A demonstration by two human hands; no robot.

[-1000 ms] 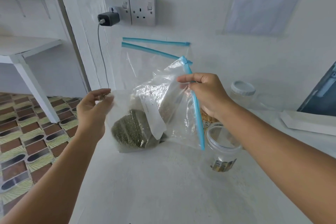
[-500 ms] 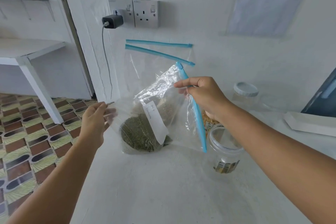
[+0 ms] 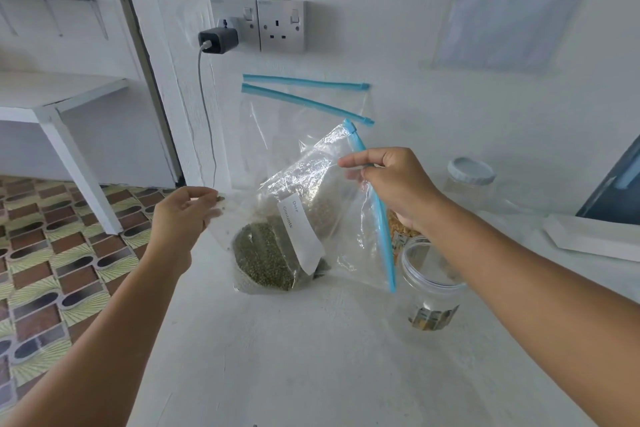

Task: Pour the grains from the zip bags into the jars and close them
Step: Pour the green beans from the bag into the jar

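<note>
A clear zip bag [image 3: 311, 204] with a blue seal strip and a white label holds green grains [image 3: 266, 256] heaped in its lower left part, resting on the white counter [image 3: 311, 357]. My right hand [image 3: 391, 184] pinches the bag at its blue strip and holds that end up. My left hand [image 3: 183, 215] pinches the bag's lower left corner. An open clear jar [image 3: 433, 288] stands just right of the bag, under my right forearm. Behind my right hand a jar of yellowish grains [image 3: 401, 229] is partly hidden. A lidded jar [image 3: 471, 180] stands further back.
Two more zip bags [image 3: 298, 121] with blue strips lean against the white wall behind. A charger [image 3: 218, 40] is plugged into a wall socket above them. A flat white box [image 3: 595, 236] lies at the right. The counter's left edge drops to a patterned tiled floor [image 3: 52, 253].
My left hand has moved lower and taken the bag's corner between its fingers. The bag has tilted, its sealed end raised by my right hand and the grains settling to the lower left.
</note>
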